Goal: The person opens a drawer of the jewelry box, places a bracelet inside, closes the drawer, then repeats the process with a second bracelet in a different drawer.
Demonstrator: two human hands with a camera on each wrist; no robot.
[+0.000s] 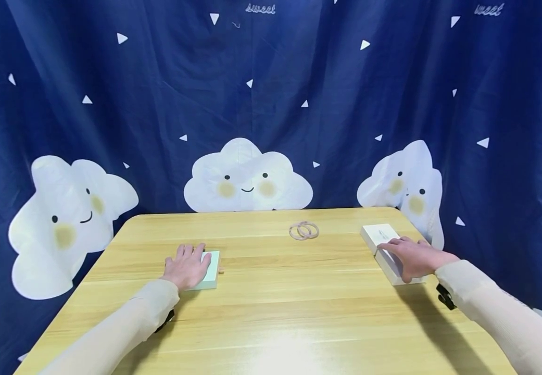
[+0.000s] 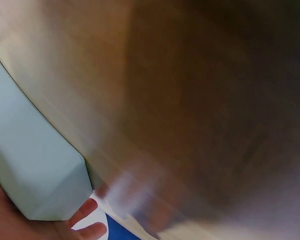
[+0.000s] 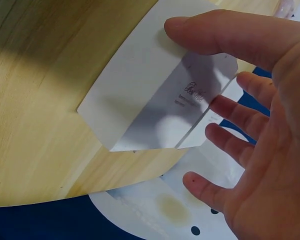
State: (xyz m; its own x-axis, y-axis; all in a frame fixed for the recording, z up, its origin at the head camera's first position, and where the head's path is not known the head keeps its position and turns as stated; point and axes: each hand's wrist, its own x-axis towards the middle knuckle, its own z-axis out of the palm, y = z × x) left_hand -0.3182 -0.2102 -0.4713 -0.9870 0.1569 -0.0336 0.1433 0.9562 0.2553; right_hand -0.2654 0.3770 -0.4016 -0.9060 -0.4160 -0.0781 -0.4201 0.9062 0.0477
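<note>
My left hand (image 1: pixel 187 266) lies over the left part of a flat mint-green box (image 1: pixel 213 271), its fingers extended at the far side and its thumb over the top. In the left wrist view, the mint box (image 2: pixel 40 155) fills the left side, with part of the hand (image 2: pixel 20 215) along its lower edge. At the right, my right hand (image 1: pixel 413 257) is over two white boxes standing end to end, a near one (image 1: pixel 389 266) and a far one (image 1: pixel 380 233). Its spread fingers and thumb show around the near white box (image 3: pixel 140 95), which bears dark script lettering.
Two pale pinkish rings (image 1: pixel 304 230) overlap on the wooden table (image 1: pixel 271 291) toward the back. A small pinkish-brown piece (image 1: pixel 221 270) pokes out beside the mint box. A dark blue curtain (image 1: pixel 271 104) with white clouds hangs behind the table.
</note>
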